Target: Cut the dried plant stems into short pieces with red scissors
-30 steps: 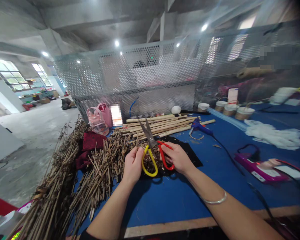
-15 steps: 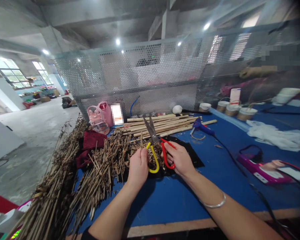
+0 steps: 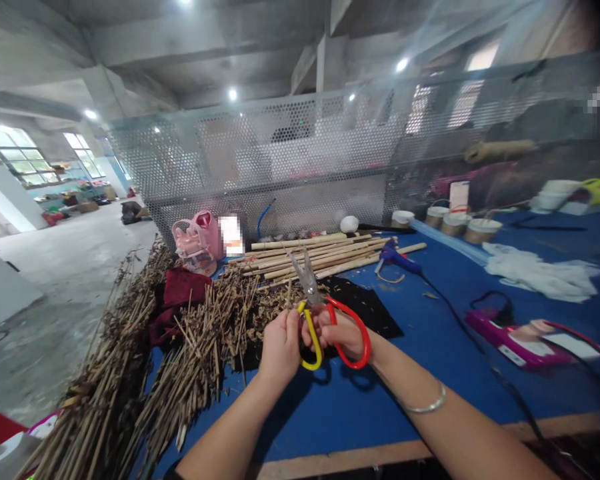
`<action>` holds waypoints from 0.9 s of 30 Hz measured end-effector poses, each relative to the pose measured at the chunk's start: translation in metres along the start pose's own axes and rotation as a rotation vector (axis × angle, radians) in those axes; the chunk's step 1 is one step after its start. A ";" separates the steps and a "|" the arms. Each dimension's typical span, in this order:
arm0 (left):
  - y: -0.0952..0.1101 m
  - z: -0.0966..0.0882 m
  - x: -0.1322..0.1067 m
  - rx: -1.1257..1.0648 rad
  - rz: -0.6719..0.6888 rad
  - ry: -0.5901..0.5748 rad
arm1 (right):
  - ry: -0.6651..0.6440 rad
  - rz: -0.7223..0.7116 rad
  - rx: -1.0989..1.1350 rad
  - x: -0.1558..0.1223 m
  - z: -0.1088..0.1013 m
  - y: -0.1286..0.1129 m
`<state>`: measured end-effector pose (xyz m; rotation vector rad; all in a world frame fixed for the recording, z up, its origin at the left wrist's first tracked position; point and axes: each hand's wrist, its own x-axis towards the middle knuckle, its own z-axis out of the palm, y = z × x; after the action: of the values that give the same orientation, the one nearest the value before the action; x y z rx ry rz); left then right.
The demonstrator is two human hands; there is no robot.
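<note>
My right hand (image 3: 341,331) grips a pair of scissors (image 3: 314,301) with one yellow and one red handle loop, blades pointing up and away and almost shut. My left hand (image 3: 280,343) is closed right beside the yellow loop, pinching a thin dry stick (image 3: 289,293) that stands up next to the blades. Both hands hover over a black cloth (image 3: 365,303) on the blue table (image 3: 360,400). A silver bangle (image 3: 427,405) sits on my right wrist.
Heaps of dry brown twigs (image 3: 145,360) cover the table's left side. Long bamboo sticks (image 3: 325,253), a blue glue gun (image 3: 397,257), a pink bottle (image 3: 200,240), a purple device (image 3: 510,333), white cloth (image 3: 535,273) and small tubs (image 3: 460,223) lie further back. A perforated metal screen (image 3: 280,167) stands behind.
The scissors' handles have come together and the blades have closed. Both hands have drawn slightly nearer to me and to each other.
</note>
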<state>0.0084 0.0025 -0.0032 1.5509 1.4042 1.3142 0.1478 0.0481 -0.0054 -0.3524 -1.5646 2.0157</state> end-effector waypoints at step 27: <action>0.000 -0.003 0.001 -0.503 -0.275 -0.245 | 0.619 0.011 -0.941 0.003 -0.001 -0.001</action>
<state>0.0058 0.0035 -0.0023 1.0948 0.9930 1.1504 0.1463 0.0512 -0.0042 -1.1915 -1.9372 0.8779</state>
